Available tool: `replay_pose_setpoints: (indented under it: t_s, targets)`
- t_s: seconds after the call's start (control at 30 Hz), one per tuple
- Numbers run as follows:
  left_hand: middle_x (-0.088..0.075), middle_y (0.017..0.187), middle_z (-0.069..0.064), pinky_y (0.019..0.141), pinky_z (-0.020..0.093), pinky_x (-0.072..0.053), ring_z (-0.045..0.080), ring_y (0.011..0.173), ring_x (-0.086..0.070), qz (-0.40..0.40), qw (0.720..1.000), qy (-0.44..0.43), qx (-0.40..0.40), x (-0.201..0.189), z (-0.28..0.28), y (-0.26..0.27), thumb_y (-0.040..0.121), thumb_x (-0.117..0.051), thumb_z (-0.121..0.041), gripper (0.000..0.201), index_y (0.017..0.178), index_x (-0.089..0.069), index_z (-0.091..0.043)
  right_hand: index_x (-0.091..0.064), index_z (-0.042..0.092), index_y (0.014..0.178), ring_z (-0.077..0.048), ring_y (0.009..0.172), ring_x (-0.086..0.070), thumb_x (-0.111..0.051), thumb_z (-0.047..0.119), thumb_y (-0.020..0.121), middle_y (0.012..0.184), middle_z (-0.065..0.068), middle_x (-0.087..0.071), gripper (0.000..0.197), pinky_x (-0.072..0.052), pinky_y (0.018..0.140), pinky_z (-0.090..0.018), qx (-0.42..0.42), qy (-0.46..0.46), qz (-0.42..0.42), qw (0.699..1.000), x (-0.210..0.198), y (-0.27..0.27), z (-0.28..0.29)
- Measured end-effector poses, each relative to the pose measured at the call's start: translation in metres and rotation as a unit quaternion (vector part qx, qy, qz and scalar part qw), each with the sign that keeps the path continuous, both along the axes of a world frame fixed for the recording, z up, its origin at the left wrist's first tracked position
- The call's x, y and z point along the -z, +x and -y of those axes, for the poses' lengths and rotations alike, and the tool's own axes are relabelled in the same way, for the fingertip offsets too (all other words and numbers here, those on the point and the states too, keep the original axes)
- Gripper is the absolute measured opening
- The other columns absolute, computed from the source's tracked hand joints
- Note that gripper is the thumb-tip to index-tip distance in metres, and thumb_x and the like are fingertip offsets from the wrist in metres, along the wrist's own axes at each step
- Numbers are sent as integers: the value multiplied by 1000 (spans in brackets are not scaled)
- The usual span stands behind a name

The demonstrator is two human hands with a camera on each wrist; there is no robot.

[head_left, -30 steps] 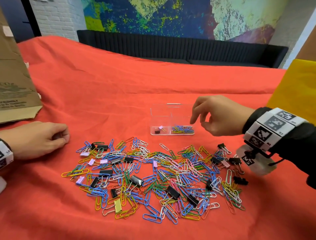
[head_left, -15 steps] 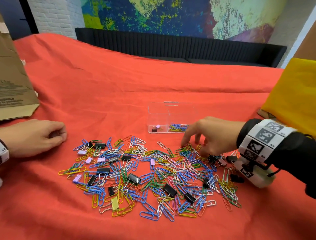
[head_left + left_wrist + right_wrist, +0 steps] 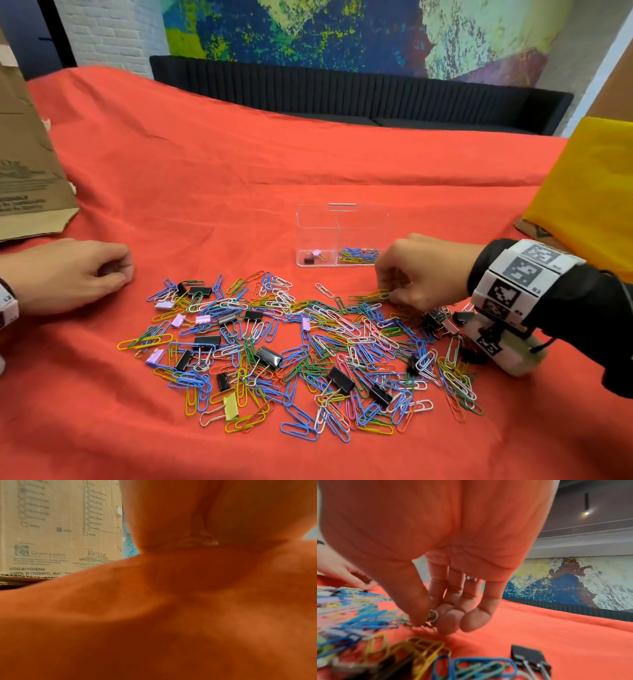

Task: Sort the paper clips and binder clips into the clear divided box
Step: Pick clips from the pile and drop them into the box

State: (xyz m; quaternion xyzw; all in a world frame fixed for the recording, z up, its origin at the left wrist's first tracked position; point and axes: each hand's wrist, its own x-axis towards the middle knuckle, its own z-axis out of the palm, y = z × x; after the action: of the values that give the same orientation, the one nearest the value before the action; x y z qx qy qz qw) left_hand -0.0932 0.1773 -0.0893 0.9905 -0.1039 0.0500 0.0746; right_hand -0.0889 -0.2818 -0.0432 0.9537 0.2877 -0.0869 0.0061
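A clear divided box point(image 3: 342, 219) stands on the red cloth; its left compartment holds a black and a lilac binder clip point(image 3: 312, 257), its right compartment several coloured paper clips point(image 3: 359, 255). In front lies a wide heap of paper clips and binder clips point(image 3: 291, 349). My right hand point(image 3: 394, 291) is down at the heap's far right edge, thumb and fingers pinching a few paper clips point(image 3: 431, 618). My left hand point(image 3: 113, 270) rests on the cloth left of the heap, fingers loosely curled and holding nothing.
A brown cardboard box point(image 3: 27, 164) stands at the far left, printed side visible close up point(image 3: 60, 527). A yellow bag point(image 3: 589, 192) sits at the right. A black binder clip point(image 3: 530, 658) lies near my right wrist. A dark sofa point(image 3: 342, 92) lines the far wall.
My right hand has come down from beside the box to the heap's far right edge and has closed its fingers on paper clips there. The left hand has stayed put.
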Motion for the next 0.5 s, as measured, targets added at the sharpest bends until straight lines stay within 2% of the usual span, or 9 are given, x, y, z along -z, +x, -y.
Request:
replay_pose_setpoints:
  t_s: [0.1, 0.23, 0.37, 0.47, 0.5]
  targets:
    - [-61, 57, -16, 56, 33, -48, 9, 49, -55, -15, 1000, -7, 0, 1, -3, 2, 82, -66, -17, 34, 76, -54, -48, -71, 25, 82, -7, 69, -62, -70, 22, 80, 71, 11, -67, 4, -51, 69, -26, -1, 19, 8, 1000, -9, 2, 3]
    - [-62, 57, -16, 55, 30, -46, 4, 47, -53, -15, 1000, -7, -8, 2, -4, 3, 81, -67, -17, 28, 71, -56, -40, -73, 26, 82, -5, 71, -64, -74, 21, 79, 73, 12, -70, 6, -50, 69, -24, 3, 42, 35, 998, -31, 8, 8]
    - [-62, 58, -17, 56, 31, -48, 5, 48, -55, -18, 1000, -2, -11, 1, -3, 4, 81, -67, -18, 33, 76, -54, -48, -73, 27, 80, -4, 66, -63, -75, 21, 80, 69, 14, -68, 6, -48, 67, -23, 10, 80, 91, 993, -53, 16, 10]
    - [-62, 59, -18, 58, 33, -50, 6, 49, -56, -15, 1000, 2, -12, 1, -3, 3, 81, -67, -18, 35, 77, -54, -50, -74, 23, 82, 4, 65, -58, -74, 19, 81, 70, 15, -67, 4, -46, 71, -27, 34, 112, 155, 981, -58, 30, 5]
    - [-62, 59, -18, 59, 34, -50, 6, 50, -56, -15, 1000, 3, -13, 1, -3, 3, 81, -67, -18, 36, 78, -53, -51, -74, 22, 83, 0, 65, -59, -73, 18, 81, 73, 13, -68, 5, -49, 74, -29, 43, 113, 167, 979, -56, 35, 2]
